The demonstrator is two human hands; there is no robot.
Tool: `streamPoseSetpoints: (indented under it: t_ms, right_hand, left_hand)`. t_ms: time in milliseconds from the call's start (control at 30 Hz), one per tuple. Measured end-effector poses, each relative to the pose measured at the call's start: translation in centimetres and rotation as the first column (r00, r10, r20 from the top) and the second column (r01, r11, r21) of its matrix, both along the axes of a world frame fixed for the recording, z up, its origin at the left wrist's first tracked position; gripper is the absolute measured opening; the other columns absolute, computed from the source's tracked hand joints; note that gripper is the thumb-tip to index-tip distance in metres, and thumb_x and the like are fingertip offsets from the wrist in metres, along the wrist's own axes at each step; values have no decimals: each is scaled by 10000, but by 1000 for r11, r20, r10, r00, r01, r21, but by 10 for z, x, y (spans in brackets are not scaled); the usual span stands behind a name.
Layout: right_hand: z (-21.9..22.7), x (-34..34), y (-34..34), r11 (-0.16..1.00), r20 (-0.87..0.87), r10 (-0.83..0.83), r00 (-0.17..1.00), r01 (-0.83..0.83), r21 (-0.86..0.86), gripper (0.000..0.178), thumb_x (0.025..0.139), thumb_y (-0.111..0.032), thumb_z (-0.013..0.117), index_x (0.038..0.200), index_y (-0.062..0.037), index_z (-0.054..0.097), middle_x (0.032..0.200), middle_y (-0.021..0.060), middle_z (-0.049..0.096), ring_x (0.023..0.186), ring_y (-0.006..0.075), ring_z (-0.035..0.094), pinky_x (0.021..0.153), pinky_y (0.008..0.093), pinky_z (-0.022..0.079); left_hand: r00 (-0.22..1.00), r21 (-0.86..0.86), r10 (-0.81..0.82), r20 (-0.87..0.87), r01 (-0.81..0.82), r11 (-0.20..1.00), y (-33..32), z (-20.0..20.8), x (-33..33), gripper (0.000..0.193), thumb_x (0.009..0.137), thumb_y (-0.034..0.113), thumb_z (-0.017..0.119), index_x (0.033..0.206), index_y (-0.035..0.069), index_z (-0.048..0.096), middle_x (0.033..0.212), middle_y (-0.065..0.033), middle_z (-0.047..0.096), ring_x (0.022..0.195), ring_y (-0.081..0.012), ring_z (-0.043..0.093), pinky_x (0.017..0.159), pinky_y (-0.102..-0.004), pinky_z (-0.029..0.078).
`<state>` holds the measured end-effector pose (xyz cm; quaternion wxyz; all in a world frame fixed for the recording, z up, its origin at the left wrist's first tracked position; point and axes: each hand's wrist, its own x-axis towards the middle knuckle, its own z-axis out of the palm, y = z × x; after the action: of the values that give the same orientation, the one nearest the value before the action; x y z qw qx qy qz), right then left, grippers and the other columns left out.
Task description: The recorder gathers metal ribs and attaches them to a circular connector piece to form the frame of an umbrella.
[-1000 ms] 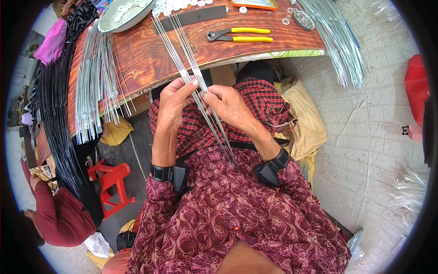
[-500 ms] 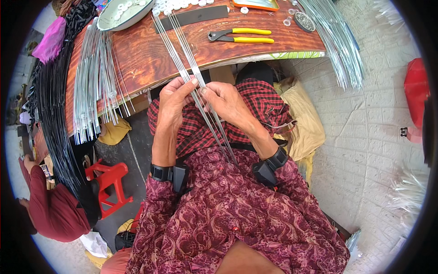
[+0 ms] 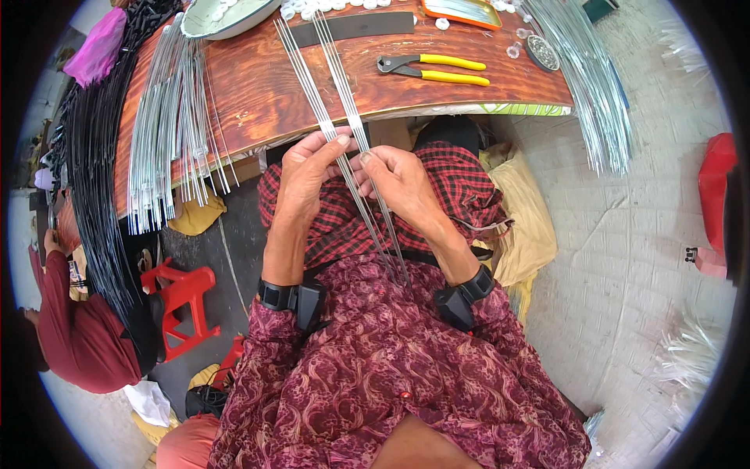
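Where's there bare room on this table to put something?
Bare wood on the table lies between the left wires and the held wires. A narrower patch sits between the held wires and the pliers, nearer you than the gray strip. The far side is crowded with the bowl, white caps and orange tray; the right end with more wires.

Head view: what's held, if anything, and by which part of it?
Left hand holds the left bundle of thin rods; right hand holds the right bundle of thin rods. Both are pinched around mid-length.
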<state>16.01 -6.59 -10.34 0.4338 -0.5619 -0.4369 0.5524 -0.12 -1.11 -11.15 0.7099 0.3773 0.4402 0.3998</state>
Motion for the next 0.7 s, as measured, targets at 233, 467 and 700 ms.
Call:
streamPoseSetpoints:
  t_ms: [233, 467, 700]
  right_hand:
    - [0, 0, 0, 1000, 8, 10, 1000, -10, 5, 301, 1005, -203, 535, 1026, 49, 696, 808, 82, 702, 664, 120, 656, 624, 277, 538]
    - [-1, 1, 0, 999, 42, 42, 998, -43, 29, 223, 931, -194, 679, 972, 24, 695, 741, 44, 686, 645, 89, 629, 596, 261, 508]
    - [-2, 2, 3, 999, -6, 40, 999, -40, -24, 216, 909, -196, 699, 923, 18, 687, 722, 34, 675, 631, 67, 602, 572, 240, 471]
  left_hand:
    - [1000, 5, -12, -2, 12, 1000, 0, -1, -2, 337, 937, 200, 705, 1218, 15, 677, 1023, -76, 728, 862, -134, 693, 788, -292, 574]
    - [1000, 5, 5, 9, -5, 1000, 1, -3, -3, 330, 930, 191, 731, 1205, 11, 695, 1017, -54, 719, 831, -109, 666, 730, -271, 550]
    - [999, 1, -21, 27, 21, 1000, 0, 0, -5, 362, 923, 190, 746, 1224, -1, 684, 1025, -43, 705, 835, -110, 663, 734, -273, 564]
